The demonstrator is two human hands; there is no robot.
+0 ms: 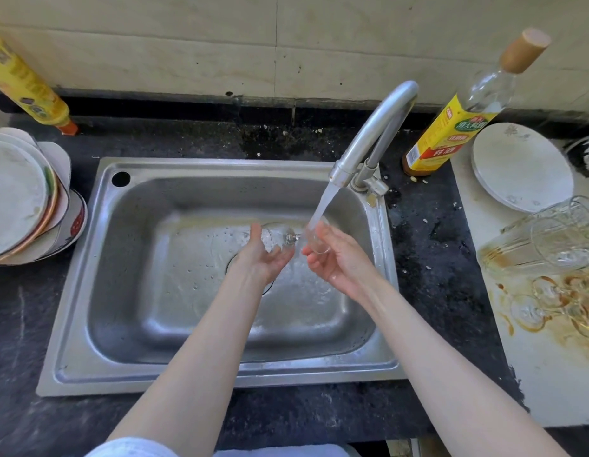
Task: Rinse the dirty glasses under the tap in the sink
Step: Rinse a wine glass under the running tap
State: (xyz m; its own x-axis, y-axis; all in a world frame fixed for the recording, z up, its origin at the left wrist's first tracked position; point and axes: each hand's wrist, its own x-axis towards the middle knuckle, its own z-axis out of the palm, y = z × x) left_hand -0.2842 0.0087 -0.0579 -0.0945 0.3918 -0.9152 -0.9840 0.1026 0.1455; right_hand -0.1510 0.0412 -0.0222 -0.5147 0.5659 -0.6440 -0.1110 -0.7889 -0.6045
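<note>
Water runs from the curved metal tap (pixel 372 140) into the steel sink (pixel 128 291). A clear stemmed glass (pixel 280 237) lies sideways over the drain, held between both hands. My left hand (pixel 263 258) cups its bowl from below, fingers curled round it. My right hand (pixel 336 255) holds the foot end (pixel 316 240), where the stream lands. Several dirty glasses (pixel 546 249) lie on their sides on a white board (pixel 550 374) at the right, amid brown stains.
A stack of plates (pixel 19 199) stands left of the sink. A yellow-labelled bottle (pixel 451 133) and a white plate (pixel 520 166) sit right of the tap. Another yellow bottle (pixel 26 84) lies at the back left. The counter (pixel 22 324) is dark stone.
</note>
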